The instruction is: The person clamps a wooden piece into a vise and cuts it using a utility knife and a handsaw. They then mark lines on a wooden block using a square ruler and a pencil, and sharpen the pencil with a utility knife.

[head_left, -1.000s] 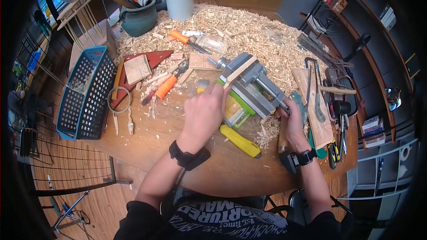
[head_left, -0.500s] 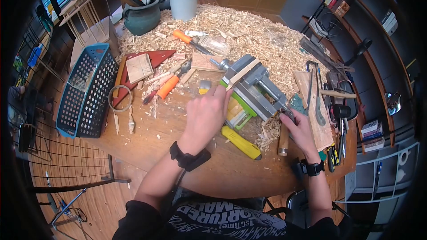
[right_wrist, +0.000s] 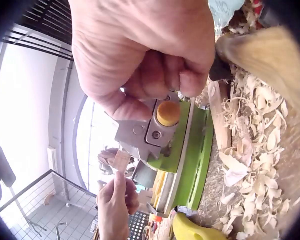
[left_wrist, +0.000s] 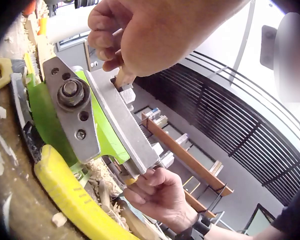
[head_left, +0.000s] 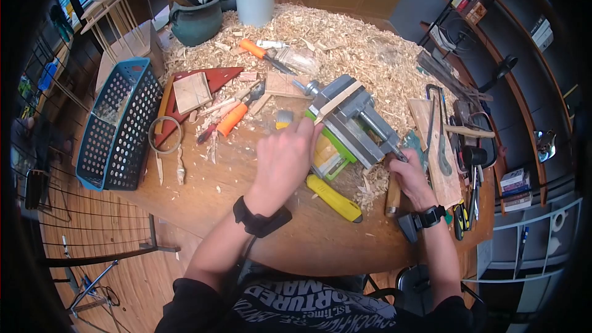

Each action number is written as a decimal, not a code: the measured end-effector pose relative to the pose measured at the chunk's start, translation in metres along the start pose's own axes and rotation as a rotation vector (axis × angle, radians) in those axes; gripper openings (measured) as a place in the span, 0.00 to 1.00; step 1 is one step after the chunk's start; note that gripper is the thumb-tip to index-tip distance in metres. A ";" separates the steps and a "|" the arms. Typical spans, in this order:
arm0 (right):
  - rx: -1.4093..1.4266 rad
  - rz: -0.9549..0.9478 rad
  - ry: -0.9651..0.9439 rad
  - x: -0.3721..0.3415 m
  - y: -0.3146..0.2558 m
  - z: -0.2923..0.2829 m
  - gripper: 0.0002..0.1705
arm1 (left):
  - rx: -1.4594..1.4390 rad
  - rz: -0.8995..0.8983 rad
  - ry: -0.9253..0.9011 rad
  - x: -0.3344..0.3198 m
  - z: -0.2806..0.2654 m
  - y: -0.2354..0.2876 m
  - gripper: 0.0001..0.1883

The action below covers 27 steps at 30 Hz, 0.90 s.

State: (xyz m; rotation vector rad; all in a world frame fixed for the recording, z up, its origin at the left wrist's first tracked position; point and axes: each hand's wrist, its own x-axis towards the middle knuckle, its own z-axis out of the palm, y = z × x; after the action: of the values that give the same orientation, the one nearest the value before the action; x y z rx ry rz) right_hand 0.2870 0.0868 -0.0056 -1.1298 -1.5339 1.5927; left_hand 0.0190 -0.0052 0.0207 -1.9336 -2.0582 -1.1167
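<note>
A grey metal bench vise (head_left: 361, 120) on a green base (left_wrist: 110, 132) stands on the wooden table. Between its jaws lies a pale wood strip (head_left: 338, 102), slanting along them. My left hand (head_left: 282, 161) pinches the near end of this strip between thumb and fingers. At the vise's right end, my right hand (head_left: 409, 176) has its fingers curled round the screw handle (head_left: 398, 153). The right wrist view shows that hand (right_wrist: 145, 55) close over the vise's end, its fingers bent. A yellow-handled knife (head_left: 333, 198) rests on the table just in front of the vise.
Wood shavings (head_left: 345, 37) heap across the table's back. Left are a blue perforated basket (head_left: 126, 129), a red triangular board (head_left: 216, 80) and an orange-handled tool (head_left: 231, 120). A wooden handle (head_left: 393, 196) lies by my right hand, with a board (head_left: 438, 154) and several tools beyond.
My right hand has turned at the screw handle, its wrist swinging out and partly back. The left hand stays at the strip's end. The whole head view has shifted slightly.
</note>
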 end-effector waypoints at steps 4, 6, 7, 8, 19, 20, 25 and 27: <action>0.026 -0.028 -0.038 0.004 0.008 -0.005 0.18 | 0.012 -0.001 0.009 0.000 0.000 0.000 0.14; -0.053 -0.039 -0.031 0.004 0.005 -0.004 0.18 | 0.011 -0.001 0.012 0.000 0.000 0.000 0.14; -0.132 -0.049 -0.024 0.003 0.002 -0.003 0.18 | 0.010 -0.002 0.015 0.001 0.000 0.000 0.14; -0.133 -0.050 -0.025 0.001 -0.004 0.000 0.18 | 0.011 -0.003 0.016 0.001 0.001 -0.001 0.14; -0.046 -0.035 -0.051 -0.001 -0.003 0.006 0.20 | 0.032 0.006 0.019 0.006 0.005 -0.003 0.15; -0.046 -0.035 -0.050 -0.001 -0.003 0.006 0.20 | 0.031 0.007 0.019 0.006 0.004 -0.003 0.15; 0.097 0.023 0.047 -0.007 -0.009 0.017 0.17 | 0.026 0.002 0.022 0.006 0.005 -0.002 0.15; 0.137 0.017 0.029 -0.007 -0.001 0.015 0.17 | 0.023 0.001 0.031 0.006 0.005 -0.002 0.15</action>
State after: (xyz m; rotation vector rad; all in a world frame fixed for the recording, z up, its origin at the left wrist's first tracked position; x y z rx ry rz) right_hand 0.2761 0.0736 -0.0045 -1.0879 -1.3777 1.6585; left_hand 0.0178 0.0025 0.0193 -1.8946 -2.0444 -1.1108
